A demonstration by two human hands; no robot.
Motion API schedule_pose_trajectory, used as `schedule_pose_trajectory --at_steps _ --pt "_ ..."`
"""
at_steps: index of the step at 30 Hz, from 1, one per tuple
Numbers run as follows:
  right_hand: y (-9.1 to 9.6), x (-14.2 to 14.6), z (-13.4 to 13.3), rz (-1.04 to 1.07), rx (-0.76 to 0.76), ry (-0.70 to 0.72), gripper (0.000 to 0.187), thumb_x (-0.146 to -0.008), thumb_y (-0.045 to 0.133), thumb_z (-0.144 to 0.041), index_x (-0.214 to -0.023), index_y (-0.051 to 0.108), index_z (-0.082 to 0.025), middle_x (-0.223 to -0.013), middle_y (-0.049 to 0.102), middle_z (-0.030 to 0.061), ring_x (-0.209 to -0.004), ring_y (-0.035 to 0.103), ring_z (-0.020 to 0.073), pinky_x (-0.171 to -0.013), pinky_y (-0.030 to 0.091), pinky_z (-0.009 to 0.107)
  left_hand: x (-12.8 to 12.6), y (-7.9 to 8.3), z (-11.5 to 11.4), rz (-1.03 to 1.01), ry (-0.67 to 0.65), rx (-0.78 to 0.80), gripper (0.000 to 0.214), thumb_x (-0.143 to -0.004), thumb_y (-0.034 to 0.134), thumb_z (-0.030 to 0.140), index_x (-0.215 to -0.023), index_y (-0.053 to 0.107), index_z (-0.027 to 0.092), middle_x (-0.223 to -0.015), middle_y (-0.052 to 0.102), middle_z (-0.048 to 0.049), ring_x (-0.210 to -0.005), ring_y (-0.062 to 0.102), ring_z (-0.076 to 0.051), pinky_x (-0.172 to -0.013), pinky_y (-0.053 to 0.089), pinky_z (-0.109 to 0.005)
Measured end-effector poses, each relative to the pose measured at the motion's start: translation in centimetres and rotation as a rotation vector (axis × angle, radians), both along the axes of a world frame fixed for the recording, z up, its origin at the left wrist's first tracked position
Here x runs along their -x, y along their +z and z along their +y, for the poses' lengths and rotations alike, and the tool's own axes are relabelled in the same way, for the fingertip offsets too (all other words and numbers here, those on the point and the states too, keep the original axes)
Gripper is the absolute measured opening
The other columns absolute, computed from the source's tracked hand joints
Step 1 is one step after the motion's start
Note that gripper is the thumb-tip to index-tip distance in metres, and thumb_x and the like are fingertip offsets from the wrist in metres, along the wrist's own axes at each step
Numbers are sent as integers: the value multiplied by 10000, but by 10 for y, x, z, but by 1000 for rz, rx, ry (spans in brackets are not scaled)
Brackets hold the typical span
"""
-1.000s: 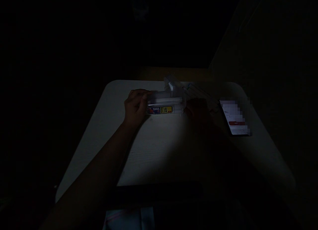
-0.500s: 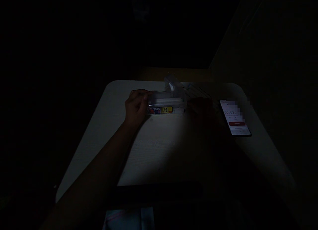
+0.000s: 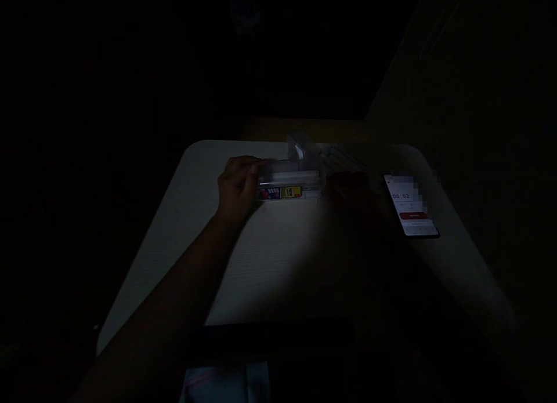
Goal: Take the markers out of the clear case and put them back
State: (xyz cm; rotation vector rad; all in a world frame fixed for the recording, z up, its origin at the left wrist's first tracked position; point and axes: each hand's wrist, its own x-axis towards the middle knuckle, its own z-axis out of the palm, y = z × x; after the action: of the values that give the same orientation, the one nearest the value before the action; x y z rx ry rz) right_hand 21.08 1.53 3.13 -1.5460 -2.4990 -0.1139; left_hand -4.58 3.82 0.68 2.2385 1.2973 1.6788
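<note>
Fingers [image 3: 243, 161] of the left hand [image 3: 235, 185] are bent in a narrow grip, with the thumb on the near side, around the left end of a clear plastic case [image 3: 289, 175]. Left of those fingertips lies a bare stretch of the pale table [image 3: 178, 211]. Well below them, nearer the body, a bluish piece of fabric [image 3: 221, 385] with a pinkish line shows at the lower edge. Directly right of the thumb, the case lies lengthwise across the table, and a blue and yellow label [image 3: 281, 192] runs along its near side. At the far right of the case, beyond the gripping fingers, a clear flap [image 3: 300, 146] stands up. The right hand [image 3: 346, 185] is just beside the case's right end, deep in shadow; I cannot tell how far its fingers are spread, or whether they hold or touch anything. Slim pale sticks [image 3: 348, 158] lie just beyond the right-hand fingers. Farther right of them rests a phone [image 3: 411, 211], its lit screen showing digits and a red bar, partly pixelated.
</note>
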Motion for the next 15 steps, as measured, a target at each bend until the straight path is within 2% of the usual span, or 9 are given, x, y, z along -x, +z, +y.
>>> schedule_pose_trajectory --at_steps 4,6,10,15 --pt "2 -8 5 -52 69 -55 373 -890 362 -260 -1204 562 -293 -1182 600 60 -1076 534 250 -909 328 439 0 0 0 -2 -4 -8 293 -904 398 346 -948 663 228 -929 634 -19 -899 580 -134 -814 467 -309" --pt "5 -15 6 -38 97 -94 378 -881 369 -231 -1201 567 -280 -1201 589 62 -1097 520 251 -927 319 442 1 -1 0 -2 -4 2 299 -906 392 350 -946 662 228 -934 634 -20 -902 580 -134 -820 467 -312" --pt "5 -38 10 14 10 -152 386 -877 355 -225 -1192 578 -217 -1226 565 102 -1132 487 273 -943 314 464 2 -2 1 -6 -13 17 298 -904 396 351 -945 661 221 -946 633 -28 -915 580 -137 -822 471 -312" --pt "-4 -68 21 20 -78 -216 399 -869 330 -207 -1166 596 -178 -1160 596 128 -1038 543 276 -862 390 446 3 -2 0 -13 -13 2 295 -904 398 352 -942 659 221 -935 630 -25 -906 577 -135 -808 469 -308"
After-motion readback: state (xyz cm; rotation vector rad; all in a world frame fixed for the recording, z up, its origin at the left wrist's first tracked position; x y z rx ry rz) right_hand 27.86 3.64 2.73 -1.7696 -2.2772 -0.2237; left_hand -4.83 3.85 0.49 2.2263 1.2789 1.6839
